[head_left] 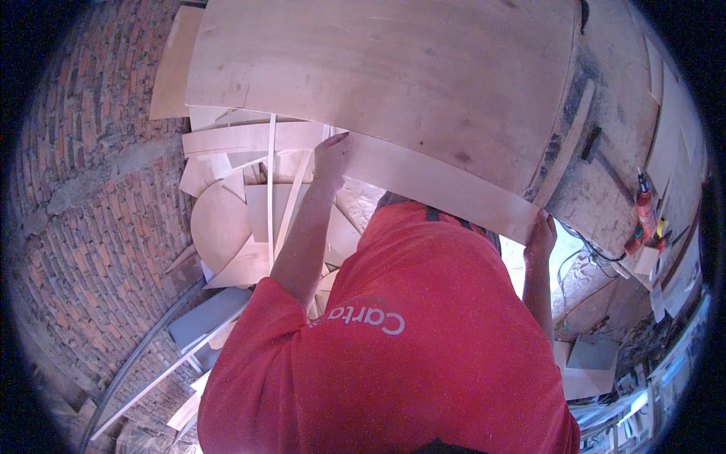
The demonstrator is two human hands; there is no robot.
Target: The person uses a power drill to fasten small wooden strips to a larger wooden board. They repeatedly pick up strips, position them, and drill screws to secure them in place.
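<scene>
- Your left hand [331, 155] and right hand [539, 234] have fingers closed on the plywood strip [439, 181], one at each end.
- It runs along the large plywood sheet's [363, 68] near edge.
- Likely light, flexible, splintery; supporting both ends suits it.

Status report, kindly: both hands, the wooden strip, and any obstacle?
Left hand and right hand gripping opposite ends of pale wooden strip. Strip along near edge of large wooden sheet. Hammer lies right, clear of strip.
</scene>
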